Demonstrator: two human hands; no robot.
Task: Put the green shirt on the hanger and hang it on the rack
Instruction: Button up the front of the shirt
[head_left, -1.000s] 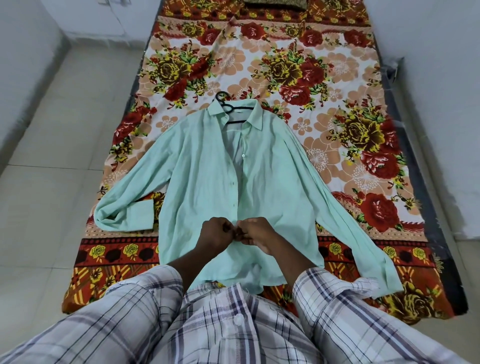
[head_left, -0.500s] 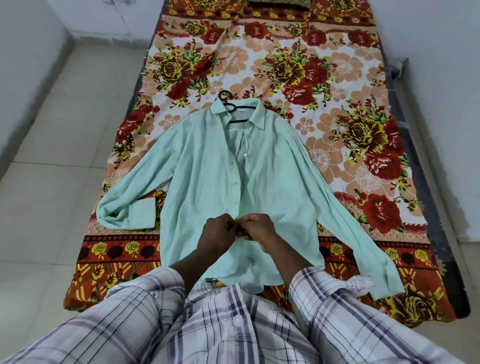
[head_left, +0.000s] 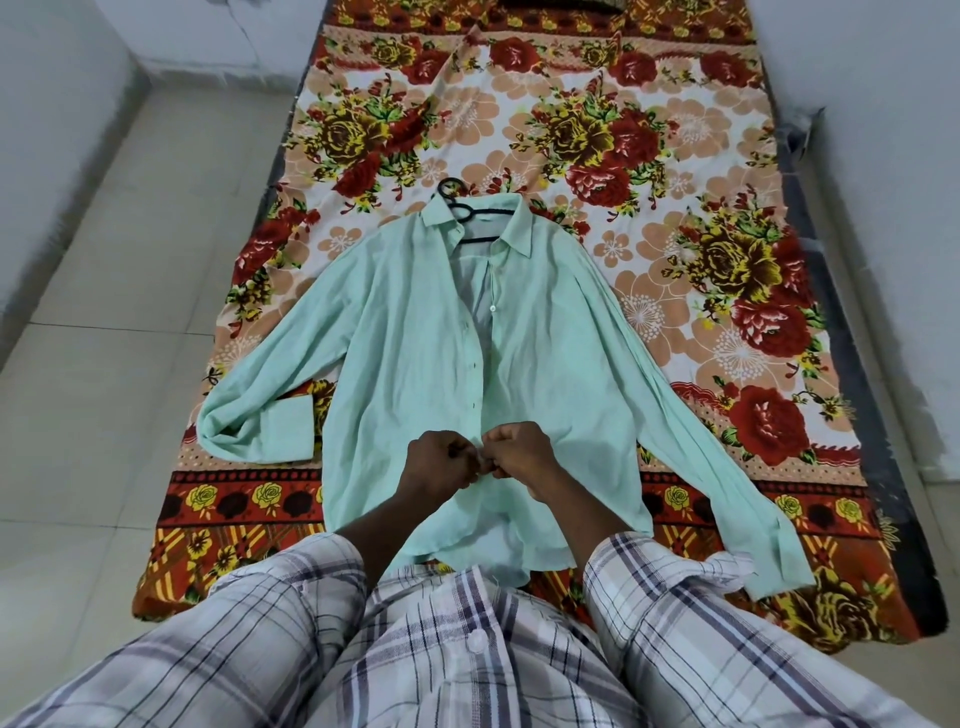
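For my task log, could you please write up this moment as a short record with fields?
Surface: red-and-orange floral bedsheet
Garment: light green long-sleeved shirt, lying flat, front up, sleeves spread
Hanger: black hanger inside the collar, hook poking out above it
Left hand: pinches the shirt's front edge low down
Right hand: pinches the facing front edge, right beside the left hand
Front: open near the collar; hidden under the hands
Rack: not in view
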